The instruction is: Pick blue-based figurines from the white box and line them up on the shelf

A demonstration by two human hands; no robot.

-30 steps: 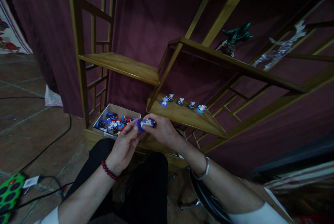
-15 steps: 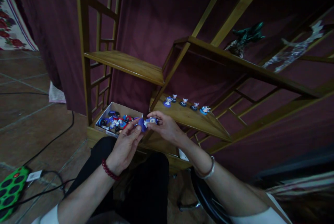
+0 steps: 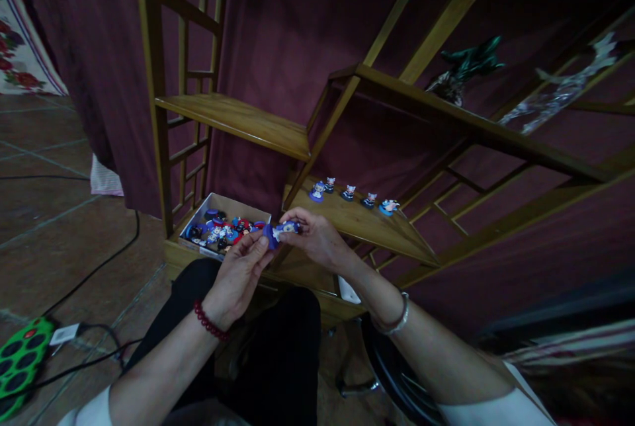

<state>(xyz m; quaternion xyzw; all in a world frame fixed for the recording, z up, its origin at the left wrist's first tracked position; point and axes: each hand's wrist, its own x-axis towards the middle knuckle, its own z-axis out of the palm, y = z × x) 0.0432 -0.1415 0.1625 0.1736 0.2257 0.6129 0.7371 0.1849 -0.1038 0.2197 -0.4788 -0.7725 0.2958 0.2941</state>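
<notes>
Wearing a red bead bracelet low and left of centre and a silvery bangle low and right of centre, gripping a purple-and-white figurine near the middle of the frame, pinching its purple base in the left hand and closing the right hand on its other end. Holding it tilted sideways, just right of an open box of jumbled figurines. Facing, farther off, a wooden shelf right of centre, bearing five small figurines, and a green ornament at upper right.

Purple-based figurine — tipped sideways
</notes>
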